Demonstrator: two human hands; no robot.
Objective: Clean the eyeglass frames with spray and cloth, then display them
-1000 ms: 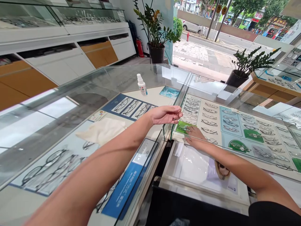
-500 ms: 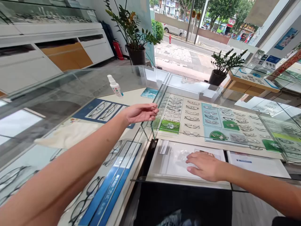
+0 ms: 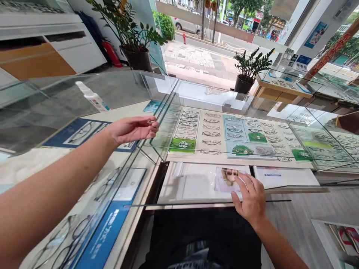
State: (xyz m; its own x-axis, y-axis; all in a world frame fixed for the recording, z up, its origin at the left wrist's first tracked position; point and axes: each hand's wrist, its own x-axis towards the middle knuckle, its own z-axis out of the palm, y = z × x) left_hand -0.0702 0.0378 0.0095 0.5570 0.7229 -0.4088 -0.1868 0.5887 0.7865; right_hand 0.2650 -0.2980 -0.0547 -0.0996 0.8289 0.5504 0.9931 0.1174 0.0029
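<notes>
My left hand (image 3: 136, 129) is held palm up over the corner where two glass display counters meet. Its fingers are curled, with the thumb pressed near the forefinger; whatever is between the tips is too small to make out. My right hand (image 3: 250, 196) is open, fingers apart and slightly bent, at the near edge of the right-hand counter. Its fingertips overlap a printed picture card (image 3: 224, 178) seen on the white drawer (image 3: 190, 186) under the glass. Whether the fingers touch the glass I cannot tell.
A white spray bottle (image 3: 94, 98) stands on the left counter, and a pale cloth (image 3: 36, 164) lies nearer me. Rows of eyeglasses (image 3: 211, 133) fill the counters beneath the glass. Potted plants (image 3: 244, 84) stand beyond, near the window.
My right hand has drawn back towards me, uncovering the picture card; a clear shiny patch beside it no longer shows. The view has turned right, while my left hand keeps its curled pose.
</notes>
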